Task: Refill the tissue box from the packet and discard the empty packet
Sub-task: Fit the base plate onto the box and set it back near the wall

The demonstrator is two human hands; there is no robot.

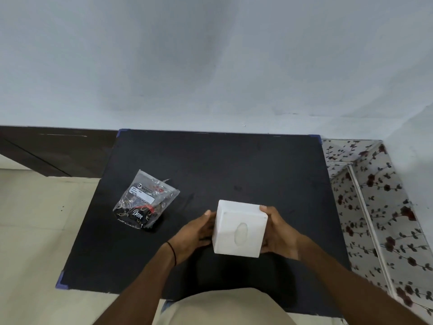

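White cube-shaped tissue box [239, 228] gripped between left hand [194, 233] and right hand [278, 233], oval slot facing up. Clear crinkled plastic packet [145, 200] lies left of box, well apart, nearer left hand.

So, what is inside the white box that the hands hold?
That cannot be seen. The white box is closed on every visible face; only an oval opening faces the camera, showing nothing clear. The left hand and right hand cover its sides.
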